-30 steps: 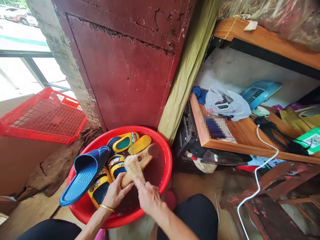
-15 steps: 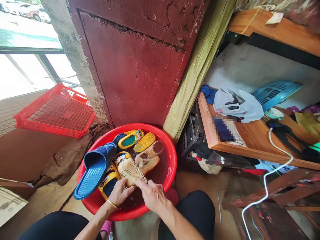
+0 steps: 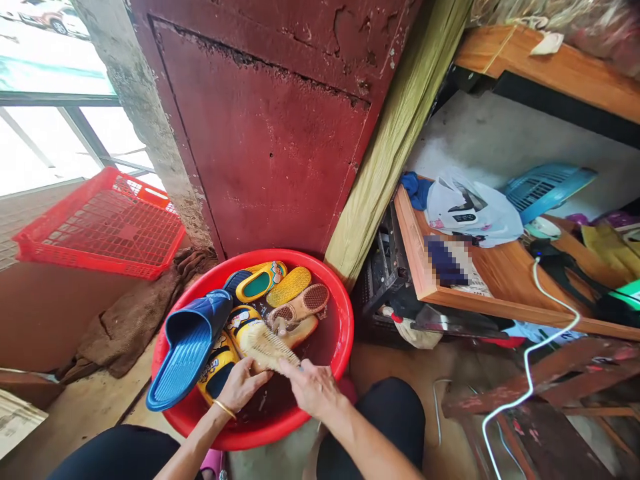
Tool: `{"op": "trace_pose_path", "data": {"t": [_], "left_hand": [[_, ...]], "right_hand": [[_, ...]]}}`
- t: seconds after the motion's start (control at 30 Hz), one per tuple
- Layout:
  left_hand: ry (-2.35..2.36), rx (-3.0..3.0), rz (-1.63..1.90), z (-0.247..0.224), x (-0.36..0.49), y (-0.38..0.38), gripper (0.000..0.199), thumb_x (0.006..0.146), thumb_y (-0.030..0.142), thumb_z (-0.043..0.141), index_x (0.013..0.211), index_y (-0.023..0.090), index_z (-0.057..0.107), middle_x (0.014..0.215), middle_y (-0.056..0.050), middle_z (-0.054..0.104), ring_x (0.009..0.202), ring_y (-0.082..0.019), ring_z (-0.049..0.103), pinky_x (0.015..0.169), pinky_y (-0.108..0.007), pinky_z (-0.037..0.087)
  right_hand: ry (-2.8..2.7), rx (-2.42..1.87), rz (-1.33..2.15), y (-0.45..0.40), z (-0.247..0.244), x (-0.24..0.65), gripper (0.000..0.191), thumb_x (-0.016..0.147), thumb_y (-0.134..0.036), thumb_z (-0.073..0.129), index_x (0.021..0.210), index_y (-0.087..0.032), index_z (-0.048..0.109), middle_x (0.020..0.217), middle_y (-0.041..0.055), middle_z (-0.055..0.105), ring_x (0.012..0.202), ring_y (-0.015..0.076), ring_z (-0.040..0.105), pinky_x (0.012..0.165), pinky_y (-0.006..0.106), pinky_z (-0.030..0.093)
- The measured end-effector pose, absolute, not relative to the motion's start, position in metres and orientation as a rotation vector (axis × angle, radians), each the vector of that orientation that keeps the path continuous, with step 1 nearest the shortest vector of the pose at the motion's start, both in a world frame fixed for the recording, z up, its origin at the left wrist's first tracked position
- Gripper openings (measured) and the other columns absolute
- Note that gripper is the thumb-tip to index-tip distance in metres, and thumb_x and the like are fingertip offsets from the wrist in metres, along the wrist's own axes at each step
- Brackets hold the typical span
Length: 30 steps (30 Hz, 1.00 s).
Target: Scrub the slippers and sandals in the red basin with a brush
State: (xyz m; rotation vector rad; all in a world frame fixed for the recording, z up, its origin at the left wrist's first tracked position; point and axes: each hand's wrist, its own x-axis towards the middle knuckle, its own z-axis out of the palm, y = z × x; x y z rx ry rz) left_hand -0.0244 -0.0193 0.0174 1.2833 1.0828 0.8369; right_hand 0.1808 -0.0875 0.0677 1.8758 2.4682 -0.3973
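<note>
A red basin (image 3: 345, 333) of murky water sits between my knees, with several slippers in it. My left hand (image 3: 243, 387) grips the near end of a tan slipper (image 3: 260, 367), mostly hidden under a pale scrub brush (image 3: 267, 343). My right hand (image 3: 313, 387) is closed on the brush's near end, index finger stretched along it, bristles against the slipper. Beside them lie a yellow cartoon slipper (image 3: 219, 360) and a large blue slipper (image 3: 187, 350) leaning over the left rim. Farther back are a yellow slipper (image 3: 290, 285) and a brown one (image 3: 315, 300).
A dark red door (image 3: 270, 153) stands right behind the basin. To the left are a red plastic crate (image 3: 100, 227) and a brown cloth (image 3: 125, 320). On the right, a wooden desk (image 3: 510, 267) holds a white plastic bag (image 3: 475, 207) and a blue fan (image 3: 550, 190); a white cable (image 3: 527, 373) hangs down.
My right hand has moved slightly right with the brush, which now lies at a flatter angle over the slipper. My left hand keeps its hold. The view has shifted slightly.
</note>
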Motion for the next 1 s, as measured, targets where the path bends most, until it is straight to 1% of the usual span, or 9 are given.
{"op": "trace_pose_path", "data": {"t": [0.1,0.17,0.27,0.4,0.53,0.63,0.73,0.9,1.0], "left_hand": [[1.079,1.268,0.881,0.017,-0.027,-0.017,0.044,0.066,0.04,0.08,0.103,0.018,0.071,0.094,-0.005,0.076,0.089,-0.026,0.067,0.086,-0.035,0.055],[1.072,1.258,0.886,0.019,-0.026,-0.015,0.048,0.065,0.04,0.08,0.106,0.018,0.07,0.096,-0.005,0.076,0.087,-0.025,0.067,0.083,-0.034,0.055],[1.077,1.234,0.886,0.023,-0.022,-0.012,0.044,0.062,0.042,0.08,0.098,0.018,0.072,0.094,-0.008,0.076,0.087,-0.027,0.067,0.083,-0.036,0.056],[1.065,1.09,0.913,0.03,-0.024,-0.009,0.038,0.056,0.042,0.082,0.084,0.018,0.072,0.087,-0.009,0.077,0.091,-0.031,0.069,0.085,-0.041,0.057],[1.02,0.758,0.961,0.029,-0.028,-0.009,0.053,0.059,0.034,0.088,0.107,0.018,0.071,0.103,-0.008,0.078,0.093,-0.027,0.073,0.083,-0.039,0.06],[1.048,0.538,0.997,0.025,-0.021,-0.011,0.052,0.065,0.036,0.087,0.112,0.021,0.071,0.114,-0.008,0.076,0.096,-0.026,0.073,0.076,-0.036,0.062],[1.113,0.426,1.015,0.022,-0.011,-0.012,0.04,0.077,0.039,0.08,0.112,0.022,0.072,0.118,-0.009,0.075,0.096,-0.023,0.073,0.074,-0.034,0.064],[1.203,0.379,1.002,0.014,-0.004,-0.005,0.031,0.088,0.043,0.069,0.112,0.022,0.071,0.111,-0.009,0.077,0.087,-0.019,0.076,0.075,-0.033,0.064],[1.241,0.374,0.957,0.007,-0.001,-0.001,0.032,0.09,0.044,0.065,0.109,0.02,0.072,0.105,-0.011,0.078,0.087,-0.022,0.077,0.074,-0.036,0.063]], "right_hand": [[2.328,2.005,-0.371,-0.085,0.073,0.217,0.058,0.097,-0.022,0.042,0.153,-0.035,0.042,0.105,0.0091,0.072,0.088,0.0235,0.071,0.077,0.031,0.055],[2.299,2.035,-0.365,-0.084,0.076,0.223,0.058,0.097,-0.02,0.042,0.153,-0.035,0.043,0.103,0.0085,0.073,0.09,0.0234,0.071,0.079,0.031,0.055],[2.426,1.937,-0.41,-0.086,0.073,0.195,0.059,0.098,-0.025,0.042,0.155,-0.039,0.037,0.099,0.0055,0.073,0.082,0.0219,0.072,0.073,0.029,0.056],[2.516,1.924,-0.416,-0.088,0.062,0.163,0.063,0.098,-0.029,0.044,0.157,-0.042,0.03,0.102,0.0055,0.071,0.076,0.0217,0.071,0.067,0.029,0.056],[2.243,2.202,-0.373,-0.077,0.063,0.199,0.059,0.099,-0.023,0.04,0.156,-0.036,0.036,0.105,0.0089,0.072,0.087,0.0231,0.072,0.078,0.032,0.056],[2.178,2.378,-0.402,-0.068,0.061,0.214,0.056,0.102,-0.022,0.033,0.157,-0.028,0.037,0.11,0.0105,0.073,0.098,0.023,0.071,0.087,0.033,0.055],[2.211,2.419,-0.471,-0.066,0.05,0.19,0.057,0.101,-0.019,0.03,0.158,-0.021,0.034,0.112,0.0132,0.073,0.1,0.0246,0.071,0.086,0.035,0.055],[2.369,2.229,-0.625,-0.084,0.034,0.145,0.06,0.098,-0.018,0.035,0.157,-0.025,0.034,0.099,0.0093,0.075,0.089,0.0244,0.073,0.079,0.033,0.056],[2.422,2.122,-0.556,-0.093,0.033,0.14,0.06,0.098,-0.023,0.04,0.157,-0.028,0.034,0.1,0.0094,0.074,0.084,0.0255,0.073,0.077,0.036,0.057]]}}
